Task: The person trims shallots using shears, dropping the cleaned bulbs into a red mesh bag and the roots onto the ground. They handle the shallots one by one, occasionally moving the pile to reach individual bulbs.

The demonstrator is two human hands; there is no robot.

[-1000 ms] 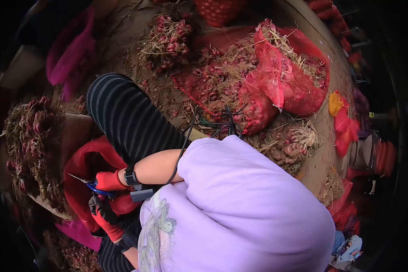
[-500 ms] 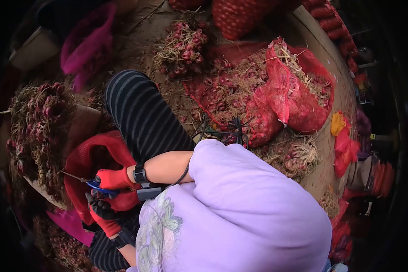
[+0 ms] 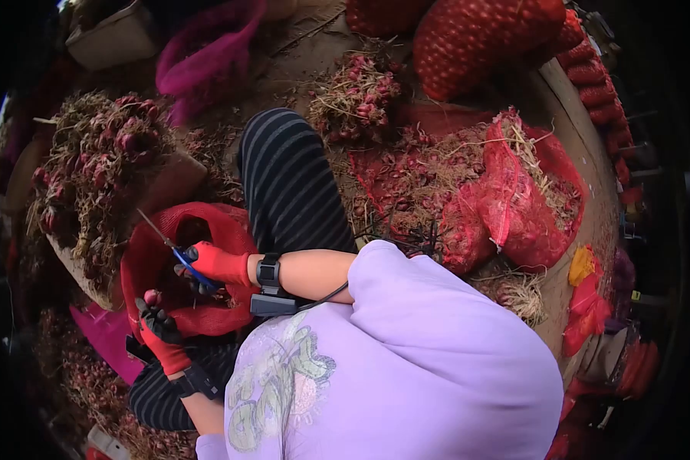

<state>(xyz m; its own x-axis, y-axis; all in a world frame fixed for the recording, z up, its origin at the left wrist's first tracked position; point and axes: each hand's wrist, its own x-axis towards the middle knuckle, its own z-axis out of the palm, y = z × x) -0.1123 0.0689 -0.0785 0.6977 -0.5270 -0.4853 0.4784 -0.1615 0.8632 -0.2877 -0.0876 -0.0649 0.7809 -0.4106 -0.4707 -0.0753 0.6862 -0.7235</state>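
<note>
In the head view my right hand point(image 3: 221, 264), in a red glove with dark fingertips, is closed around blue-handled scissors point(image 3: 182, 259). Their blades point up and left, over the near rim of an open red mesh bag point(image 3: 139, 257) lying at my legs. Lower down, my left hand point(image 3: 162, 341), gloved the same way, pinches a small pinkish shallot point(image 3: 152, 297) at its fingertips. This hand is beside the bag's lower edge, apart from the scissors. The inside of the bag is dark and mostly hidden.
A big bunch of dried shallots point(image 3: 103, 157) is heaped on the left. Another bunch point(image 3: 360, 92) lies beyond my striped knee point(image 3: 287, 169). Red nets of shallots point(image 3: 533, 192) spread to the right, with a full red sack point(image 3: 483, 42) behind and a magenta net point(image 3: 211, 54).
My hands have moved apart, and a shallot now shows at my left fingertips. The scissors tilt more upward. The whole view has shifted, with the surroundings moving rightward.
</note>
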